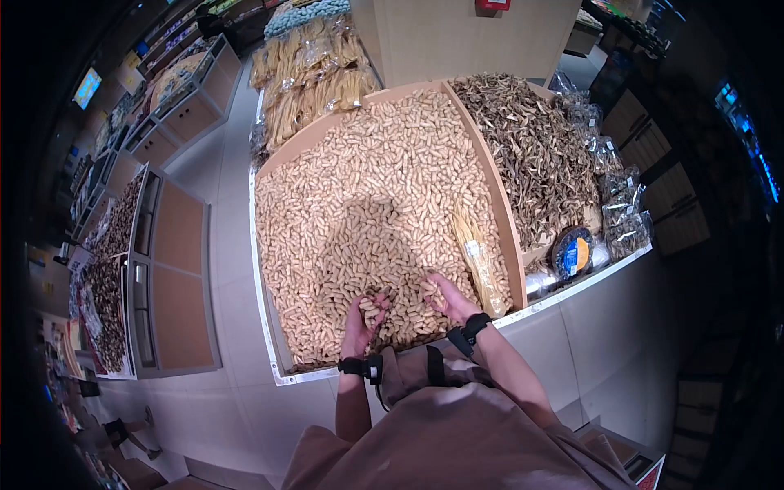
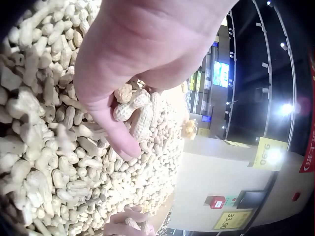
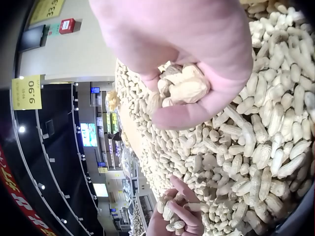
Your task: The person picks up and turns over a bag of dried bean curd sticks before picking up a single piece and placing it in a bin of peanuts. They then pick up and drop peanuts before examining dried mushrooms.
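Unshelled peanuts [image 1: 384, 147] fill a wide wooden-sided bin, and both hands are over its near part. My left hand [image 1: 358, 327] holds several peanuts [image 2: 140, 113] in its curled fingers, the thumb lying along them in the left wrist view. To its right, my right hand [image 1: 451, 300] also grips a small handful of peanuts [image 3: 189, 88] between thumb and curled fingers. Loose peanuts lie beneath both hands. Each wrist wears a black strap. The inner sides of both palms are partly hidden.
A long plastic bag of pale dried sticks [image 1: 480, 265] lies on the peanuts beside the right hand. A wooden divider [image 1: 490, 175] separates dark dried pieces [image 1: 531, 155] on the right. The bin's white front edge [image 1: 314, 376] runs close to the body.
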Demonstrator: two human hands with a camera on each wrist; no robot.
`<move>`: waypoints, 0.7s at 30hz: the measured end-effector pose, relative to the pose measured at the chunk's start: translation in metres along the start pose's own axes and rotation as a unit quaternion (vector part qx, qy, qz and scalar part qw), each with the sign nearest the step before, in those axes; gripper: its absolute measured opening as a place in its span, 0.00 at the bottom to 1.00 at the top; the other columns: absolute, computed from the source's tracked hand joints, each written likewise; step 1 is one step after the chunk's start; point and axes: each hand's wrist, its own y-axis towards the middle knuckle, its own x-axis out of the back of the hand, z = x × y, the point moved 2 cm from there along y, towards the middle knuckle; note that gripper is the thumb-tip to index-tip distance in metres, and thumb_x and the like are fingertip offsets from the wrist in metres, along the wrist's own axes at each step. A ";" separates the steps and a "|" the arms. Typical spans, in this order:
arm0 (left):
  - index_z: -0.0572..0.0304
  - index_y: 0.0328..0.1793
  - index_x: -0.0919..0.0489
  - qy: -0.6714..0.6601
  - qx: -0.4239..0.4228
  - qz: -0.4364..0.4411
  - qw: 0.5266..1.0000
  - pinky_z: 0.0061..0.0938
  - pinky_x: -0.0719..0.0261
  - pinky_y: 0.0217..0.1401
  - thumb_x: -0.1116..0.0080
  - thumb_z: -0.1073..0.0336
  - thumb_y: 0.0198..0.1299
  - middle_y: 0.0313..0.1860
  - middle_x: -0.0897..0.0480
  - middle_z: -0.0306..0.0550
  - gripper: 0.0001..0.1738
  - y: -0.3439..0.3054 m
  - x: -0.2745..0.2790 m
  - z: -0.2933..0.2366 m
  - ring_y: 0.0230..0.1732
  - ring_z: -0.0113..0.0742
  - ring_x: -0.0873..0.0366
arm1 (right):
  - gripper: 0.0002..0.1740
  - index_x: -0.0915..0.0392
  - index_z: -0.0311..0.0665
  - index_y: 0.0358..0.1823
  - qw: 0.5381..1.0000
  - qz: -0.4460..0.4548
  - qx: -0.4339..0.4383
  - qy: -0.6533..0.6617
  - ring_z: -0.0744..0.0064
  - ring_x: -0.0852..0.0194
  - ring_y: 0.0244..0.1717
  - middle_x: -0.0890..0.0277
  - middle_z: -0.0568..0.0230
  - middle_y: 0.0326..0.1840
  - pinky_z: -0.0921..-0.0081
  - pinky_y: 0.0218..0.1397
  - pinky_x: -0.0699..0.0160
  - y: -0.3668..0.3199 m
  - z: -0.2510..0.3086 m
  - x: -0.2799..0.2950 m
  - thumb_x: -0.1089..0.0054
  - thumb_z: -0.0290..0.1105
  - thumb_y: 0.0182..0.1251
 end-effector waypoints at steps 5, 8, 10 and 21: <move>0.58 0.44 0.24 -0.049 0.004 0.001 0.999 0.28 0.15 0.36 0.51 0.54 0.69 0.48 0.15 0.50 0.15 0.004 0.002 -0.001 0.41 0.40 0.15 | 0.17 0.28 0.44 0.54 1.000 0.013 0.014 0.000 0.74 0.22 0.42 0.23 0.66 0.47 0.78 0.45 0.18 -0.004 -0.001 -0.001 0.51 0.45 0.73; 0.60 0.43 0.24 -0.043 -0.035 0.100 0.993 0.31 0.15 0.40 0.52 0.56 0.69 0.48 0.16 0.50 0.14 0.022 0.024 0.003 0.42 0.41 0.16 | 0.19 0.29 0.40 0.57 0.999 -0.003 0.021 -0.029 0.69 0.21 0.45 0.26 0.61 0.56 0.76 0.48 0.17 -0.005 -0.001 -0.002 0.49 0.43 0.73; 0.61 0.48 0.23 -0.057 -0.058 0.098 0.992 0.32 0.16 0.47 0.53 0.57 0.69 0.49 0.16 0.49 0.16 0.022 0.027 0.002 0.46 0.40 0.17 | 0.19 0.28 0.39 0.60 0.999 -0.004 0.020 -0.028 0.69 0.21 0.48 0.24 0.65 0.52 0.73 0.51 0.16 0.003 -0.005 0.001 0.51 0.41 0.75; 0.63 0.57 0.22 0.130 -0.263 -0.016 0.956 0.33 0.27 0.65 0.44 0.60 0.68 0.59 0.19 0.47 0.17 -0.004 0.029 -0.007 0.62 0.36 0.24 | 0.22 0.24 0.38 0.62 0.993 0.023 0.076 -0.090 0.73 0.33 0.64 0.26 0.64 0.63 0.78 0.65 0.37 -0.011 -0.003 -0.015 0.42 0.38 0.70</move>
